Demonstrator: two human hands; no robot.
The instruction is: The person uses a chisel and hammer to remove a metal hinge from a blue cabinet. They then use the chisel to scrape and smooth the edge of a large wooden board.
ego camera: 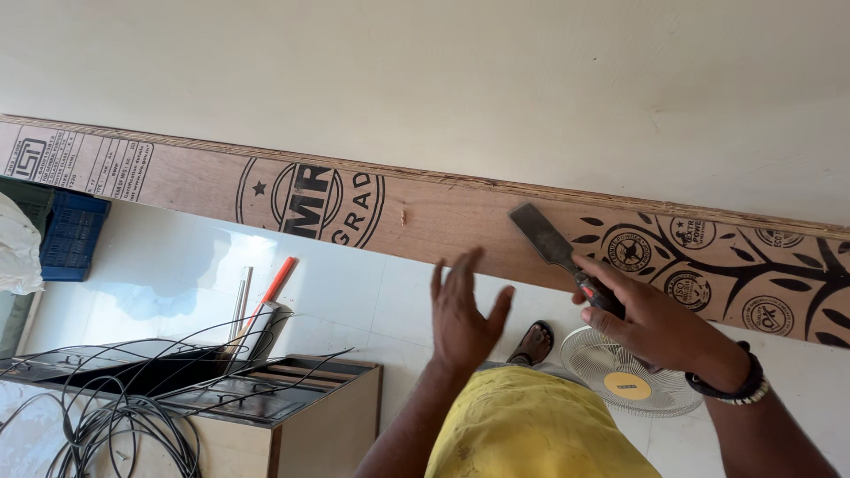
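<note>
A long brown plywood strip [443,217] with black printed stamps runs across the view against a pale wall. My right hand [660,323] grips a chisel [553,243] by its dark handle, the flat blade resting on the strip's face. My left hand [465,314] is raised just below the strip, fingers spread, holding nothing. A small nail or mark [404,215] shows on the strip left of the blade. A dark band with beads sits on my right wrist.
Below lie a white tiled floor, a wooden cabinet [292,407] with black cables [115,407] on top, a white floor fan [629,385], a blue crate [73,235] at left, and a sandalled foot [534,345]. My yellow shirt [531,429] fills the bottom centre.
</note>
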